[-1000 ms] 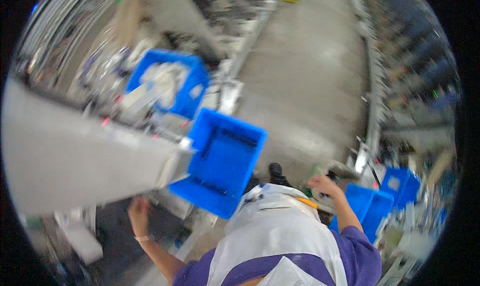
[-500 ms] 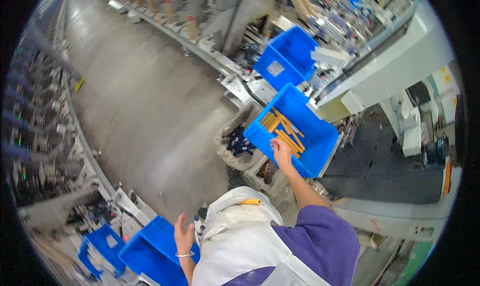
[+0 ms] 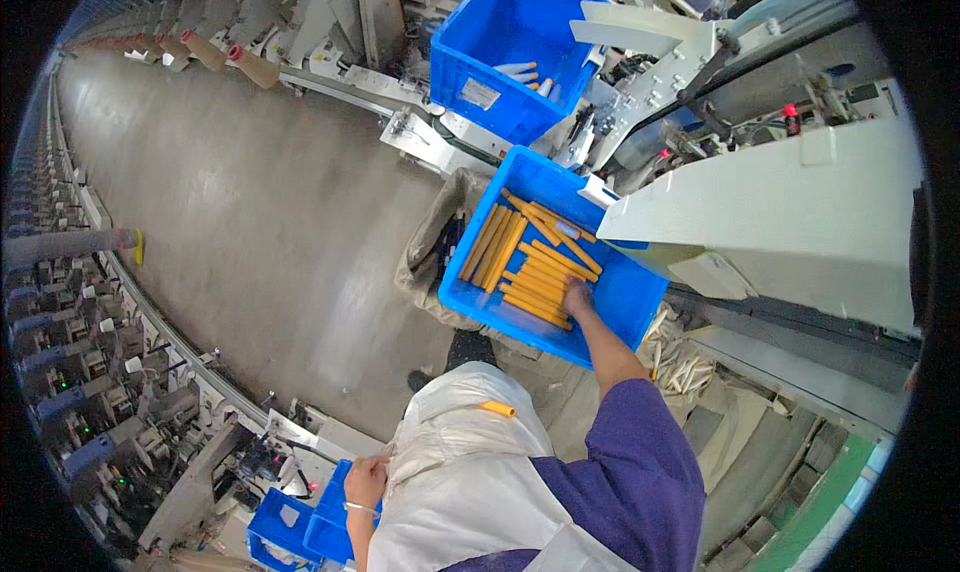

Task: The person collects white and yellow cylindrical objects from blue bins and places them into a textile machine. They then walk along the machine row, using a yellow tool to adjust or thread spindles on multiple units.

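The right hand is deeper in the near blue crate than half a second ago, now down on the orange tubes, fingers curled over them; whether its grip actually pinches one, I cannot tell. The left hand has dropped from raised and spread to the edge of the white sack, grip pressed together on the cloth. Count: about fifteen orange tubes in the near crate, one more poking from the sack top. Two blue crates at the machine, the far crate holding a few pale tubes; more small blue bins lower left.
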`<state>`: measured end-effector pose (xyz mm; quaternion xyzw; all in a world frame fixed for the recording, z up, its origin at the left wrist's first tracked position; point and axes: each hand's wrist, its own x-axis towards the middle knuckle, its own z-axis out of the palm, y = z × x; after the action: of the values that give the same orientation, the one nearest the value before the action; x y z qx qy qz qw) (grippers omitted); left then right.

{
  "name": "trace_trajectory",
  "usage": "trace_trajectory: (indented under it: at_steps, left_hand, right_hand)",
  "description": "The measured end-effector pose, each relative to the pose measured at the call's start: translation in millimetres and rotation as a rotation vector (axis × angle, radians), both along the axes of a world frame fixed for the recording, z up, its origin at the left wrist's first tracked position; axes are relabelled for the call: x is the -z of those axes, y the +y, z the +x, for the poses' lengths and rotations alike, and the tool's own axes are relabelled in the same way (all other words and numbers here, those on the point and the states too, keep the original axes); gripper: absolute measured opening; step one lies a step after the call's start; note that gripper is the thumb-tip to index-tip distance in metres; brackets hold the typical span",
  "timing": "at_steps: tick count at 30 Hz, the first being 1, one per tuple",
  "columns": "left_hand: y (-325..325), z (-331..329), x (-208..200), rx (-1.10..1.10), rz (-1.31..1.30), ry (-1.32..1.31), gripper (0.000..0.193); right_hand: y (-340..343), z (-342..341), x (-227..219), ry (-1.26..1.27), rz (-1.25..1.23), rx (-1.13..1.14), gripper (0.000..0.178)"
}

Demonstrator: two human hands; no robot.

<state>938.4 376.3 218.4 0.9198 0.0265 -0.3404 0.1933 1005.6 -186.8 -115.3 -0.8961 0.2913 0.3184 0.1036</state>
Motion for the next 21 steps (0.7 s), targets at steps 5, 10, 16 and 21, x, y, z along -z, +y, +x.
trace_trajectory:
  at_steps: [5,10,16,21]
  left_hand:
    - [50.0,-23.2,7.1,-0.183,-0.193,0.292,0.024]
    - [47.8,1.6,20.1,-0.206,-0.140,0.302,0.028]
    - [37.2,34.7,13.7,-0.260,-0.201,0.285,0.031]
    - [39.6,56.4,12.5,-0.369,-0.210,0.172,0.029]
  right_hand:
    - [35.0,22.7,-8.8,-0.002,0.081,0.078,0.038]
    - [61.2,30.0,-23.3,0.105,0.103,-0.120,0.035]
    - [57.2,33.1,-27.0,0.314,0.370,-0.256,0.033]
    - [54.7,49.6,-45.0,0.267,0.426,-0.236,0.038]
